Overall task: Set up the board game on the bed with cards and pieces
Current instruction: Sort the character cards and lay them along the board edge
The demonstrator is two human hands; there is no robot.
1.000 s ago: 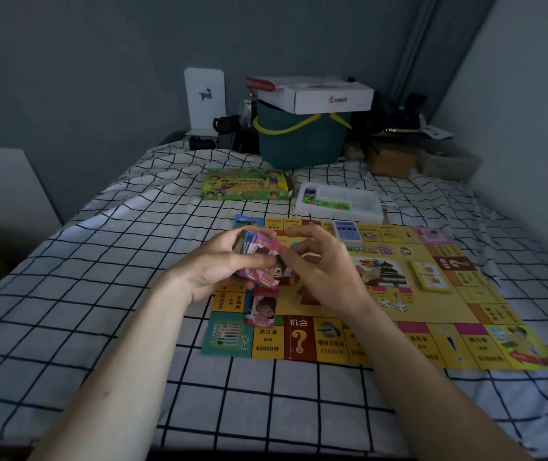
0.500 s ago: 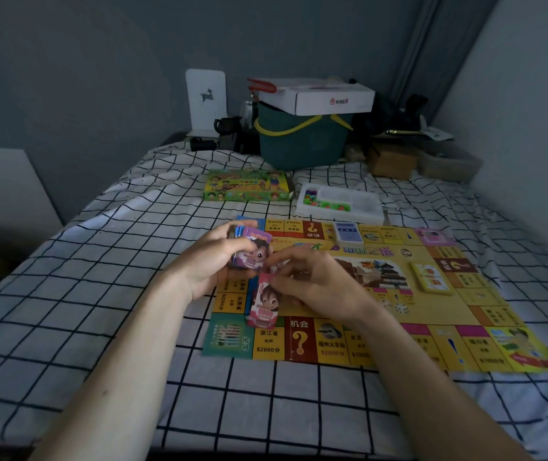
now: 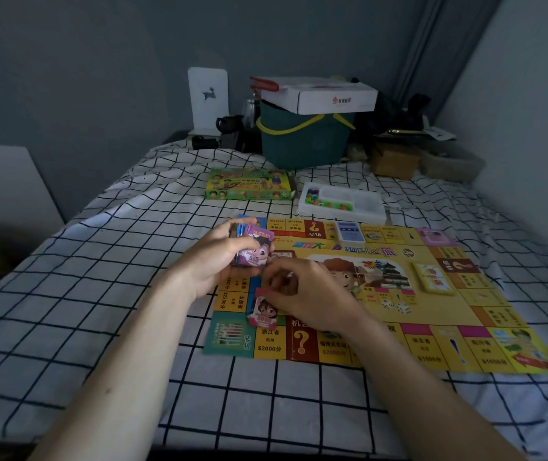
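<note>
A yellow game board (image 3: 382, 294) lies spread flat on the checked bed (image 3: 99, 294), and the sorting of the paper money is under way. The left hand (image 3: 219, 261) grips a stack of cards (image 3: 254, 246) above the board's near-left corner, a purple note marked 500 on top; the right hand (image 3: 302, 296) pinches a single pink note (image 3: 262, 314) and holds it low over the board's left edge — whether it touches the surface cannot be told from this angle. By the look of it, notes are being dealt off the stack one at a time into piles by colour; the next move would call for releasing the pink note flat, then drawing the next one off the top with the thumb.

Already placed on the board are a blue deck (image 3: 350, 232) near the far edge, a yellow deck (image 3: 433, 277) to the right and two white dice (image 3: 395, 306) near the centre. Beyond the board sit the green game box (image 3: 249, 188) and a white tray of coloured pieces (image 3: 342, 204) — pieces not yet set out. The right hand's fingertips are hidden behind its own knuckles, and the dim light makes the print on the far squares hard to read.
</note>
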